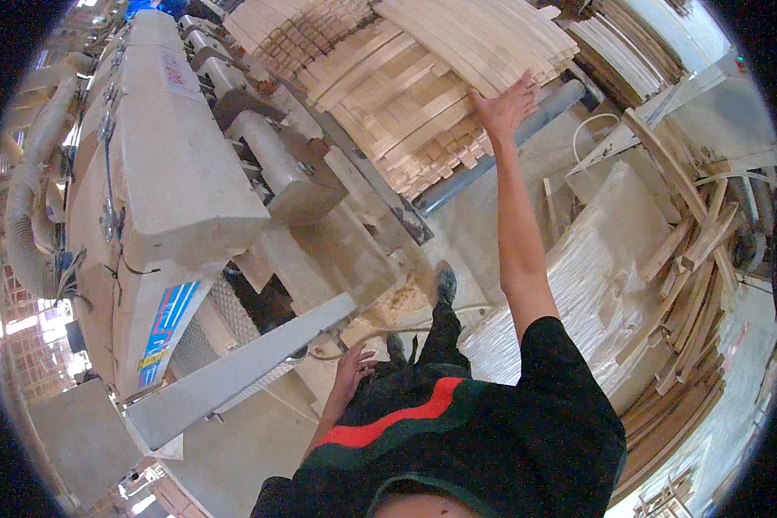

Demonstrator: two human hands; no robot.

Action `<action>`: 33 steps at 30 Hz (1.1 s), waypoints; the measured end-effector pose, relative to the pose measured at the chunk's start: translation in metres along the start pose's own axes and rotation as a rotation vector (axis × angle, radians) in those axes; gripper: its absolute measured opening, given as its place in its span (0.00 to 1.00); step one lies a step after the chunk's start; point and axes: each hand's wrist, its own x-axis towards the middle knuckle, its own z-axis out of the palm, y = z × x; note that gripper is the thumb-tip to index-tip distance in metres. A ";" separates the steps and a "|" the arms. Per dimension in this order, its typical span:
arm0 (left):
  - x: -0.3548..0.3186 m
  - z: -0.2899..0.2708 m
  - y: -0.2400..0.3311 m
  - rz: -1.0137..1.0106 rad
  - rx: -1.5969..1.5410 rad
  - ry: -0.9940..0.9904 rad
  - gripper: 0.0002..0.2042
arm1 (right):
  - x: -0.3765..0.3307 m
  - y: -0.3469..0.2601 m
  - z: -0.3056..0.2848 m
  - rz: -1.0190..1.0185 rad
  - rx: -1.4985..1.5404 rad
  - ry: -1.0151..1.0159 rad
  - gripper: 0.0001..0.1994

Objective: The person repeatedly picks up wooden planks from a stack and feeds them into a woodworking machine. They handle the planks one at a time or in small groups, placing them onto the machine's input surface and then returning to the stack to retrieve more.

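Wooden slats [483, 39] lie side by side across the upper middle of our view, forming the top layer of a tall stack of cut boards [397, 95]. Our right hand [505, 108] reaches out to the near end of that layer; its fingers are spread apart, with the thumb at the slat ends, and we cannot tell how firmly it presses. Our left hand [351, 371] hangs low beside our waist, near a long grey metal bar [242, 371], its fingers loosely curled and slightly apart.

To our left stands a dusty beige woodworking machine [160, 147], with a ribbed hose [30, 216] past it. Just below the stack runs a blue-grey tube [466, 183]. On our right, we see a film-wrapped bundle [570, 285] and a jumbled pile of timber strips [691, 319]. Wood shavings [399, 298] cover the floor near our 2 shoes [445, 283].
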 end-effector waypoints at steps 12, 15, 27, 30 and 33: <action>-0.001 0.003 -0.001 -0.010 -0.005 0.010 0.23 | -0.017 -0.037 -0.024 0.060 -0.263 -0.242 0.62; 0.000 -0.005 -0.008 -0.013 -0.023 0.032 0.25 | 0.000 -0.044 -0.025 -0.056 -0.267 -0.347 0.59; 0.003 -0.009 -0.010 -0.021 -0.123 0.042 0.27 | -0.061 -0.038 -0.062 -0.073 -0.373 -0.462 0.58; 0.010 -0.015 -0.023 -0.033 -0.116 0.025 0.26 | -0.068 -0.046 -0.080 -0.067 -0.394 -0.467 0.57; 0.019 -0.015 -0.015 -0.001 -0.043 -0.041 0.26 | -0.066 -0.044 -0.075 -0.098 -0.440 -0.458 0.56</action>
